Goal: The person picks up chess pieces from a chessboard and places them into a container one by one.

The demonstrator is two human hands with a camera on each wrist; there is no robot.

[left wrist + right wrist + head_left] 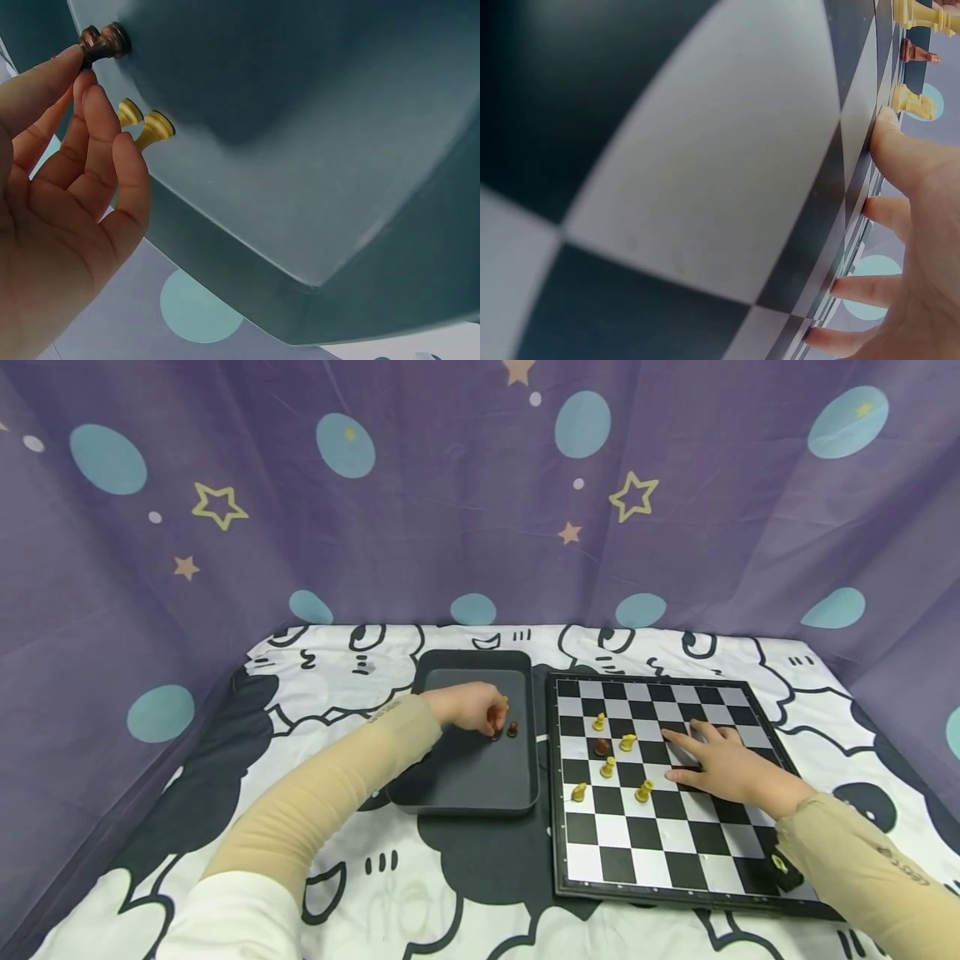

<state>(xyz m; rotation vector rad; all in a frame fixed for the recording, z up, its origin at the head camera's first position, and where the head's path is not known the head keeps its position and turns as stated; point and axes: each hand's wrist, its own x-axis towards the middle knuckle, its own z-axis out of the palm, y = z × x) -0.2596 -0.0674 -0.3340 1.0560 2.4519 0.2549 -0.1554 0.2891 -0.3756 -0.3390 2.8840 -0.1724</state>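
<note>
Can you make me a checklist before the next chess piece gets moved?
1. Piece in fingers: ok. The left hand pinches a brown piece.
2. Piece lifted clear of the tray floor: cannot tell.
3. Right hand free of pieces: ok. Its fingers are spread on the chessboard.
4. Room on the board: ok. Many squares are bare.
5. All pieces out of the tray: not ok. Another brown piece and yellow pieces are there.
6. Which kind the pinched piece is: cannot tell. Fingers cover part of it.
</note>
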